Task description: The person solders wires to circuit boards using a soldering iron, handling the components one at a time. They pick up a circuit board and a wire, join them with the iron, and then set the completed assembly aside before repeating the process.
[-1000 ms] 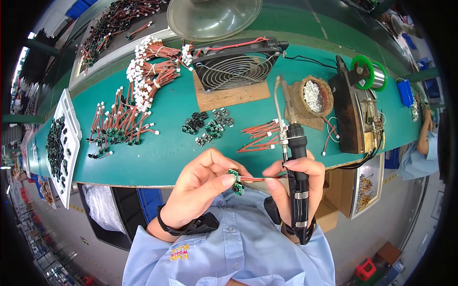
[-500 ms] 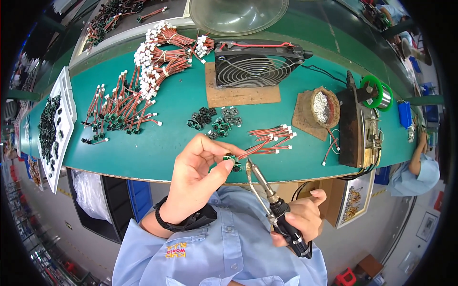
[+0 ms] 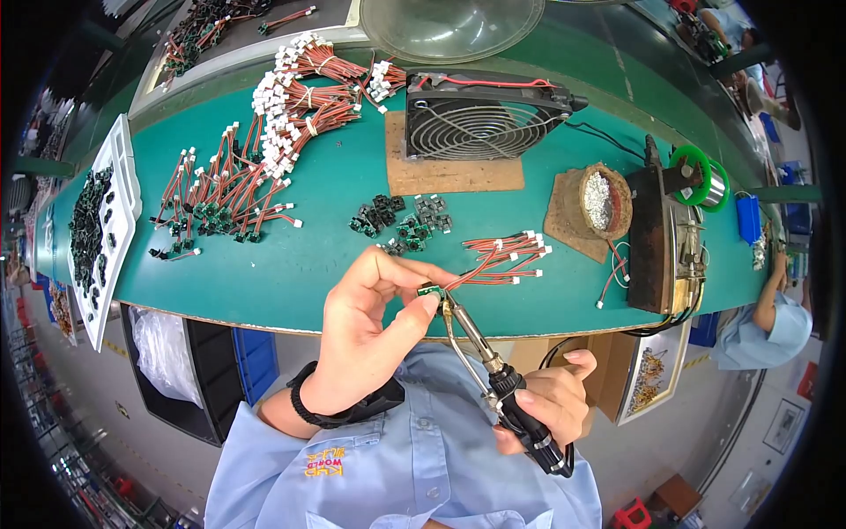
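A small green circuit board (image 3: pixel 429 292) is pinched between the thumb and fingertips of the left hand (image 3: pixel 366 331), which is closed on it and raised just in front of the near edge of the green bench (image 3: pixel 291 256) — held up near the chest, presumably so that the joint can be seen closely from above. A thin red lead (image 3: pixel 471 275) runs from the board toward the loose red wires with white connectors (image 3: pixel 502 256) lying on the bench just beyond it. The right hand (image 3: pixel 542 401) is wrapped shut around the black handle of a soldering iron (image 3: pixel 489 370), and the iron is angled up and to the left so that its tip is brought against the board right beside the left thumb; whether the tip actually touches the pad cannot be told. A black wristband (image 3: pixel 348 410) is worn on the left wrist. The supplies are laid within reach: 2 clusters of small black and green parts (image 3: pixel 401 220) in the middle of the bench, bundled red harnesses (image 3: pixel 264 167) to the left, a white tray (image 3: pixel 97 229) of dark parts at the far left. A black fan (image 3: pixel 480 119) is set on a cardboard sheet — likely so that fumes are drawn away — and a round tip-cleaning pot (image 3: pixel 602 189) and a green solder spool (image 3: pixel 692 176) are kept on the right, the iron's side.
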`<state>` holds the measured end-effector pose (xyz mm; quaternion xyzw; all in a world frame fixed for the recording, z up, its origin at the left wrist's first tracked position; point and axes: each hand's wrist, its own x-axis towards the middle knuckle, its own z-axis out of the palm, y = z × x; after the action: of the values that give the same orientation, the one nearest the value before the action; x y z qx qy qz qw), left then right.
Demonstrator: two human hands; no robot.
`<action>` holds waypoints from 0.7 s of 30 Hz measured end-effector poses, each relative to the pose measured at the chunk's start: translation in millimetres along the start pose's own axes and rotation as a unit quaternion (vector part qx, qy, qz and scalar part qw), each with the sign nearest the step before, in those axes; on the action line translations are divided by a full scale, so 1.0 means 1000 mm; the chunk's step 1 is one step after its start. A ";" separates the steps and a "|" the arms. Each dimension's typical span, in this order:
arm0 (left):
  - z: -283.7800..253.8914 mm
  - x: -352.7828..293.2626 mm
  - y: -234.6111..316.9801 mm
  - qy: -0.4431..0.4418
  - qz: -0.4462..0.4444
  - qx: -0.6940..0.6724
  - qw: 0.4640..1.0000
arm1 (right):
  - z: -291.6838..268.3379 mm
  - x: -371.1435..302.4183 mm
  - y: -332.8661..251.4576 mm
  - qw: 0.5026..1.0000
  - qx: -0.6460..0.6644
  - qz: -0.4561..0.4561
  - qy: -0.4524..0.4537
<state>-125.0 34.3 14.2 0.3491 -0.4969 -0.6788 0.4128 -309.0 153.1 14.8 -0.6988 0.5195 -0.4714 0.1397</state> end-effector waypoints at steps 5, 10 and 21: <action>0.000 0.000 -0.001 0.000 0.007 -0.001 1.000 | 0.000 -0.001 0.001 1.000 0.001 -0.005 0.002; 0.001 -0.001 -0.001 -0.002 0.004 0.000 1.000 | 0.001 -0.003 0.002 1.000 0.003 -0.003 0.006; 0.000 -0.001 0.000 -0.008 0.010 0.020 1.000 | 0.001 -0.003 0.004 1.000 0.007 -0.009 0.009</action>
<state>-124.4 35.5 13.8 0.3469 -0.5174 -0.6674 0.4081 -310.3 153.9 10.3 -0.6983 0.5109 -0.4826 0.1359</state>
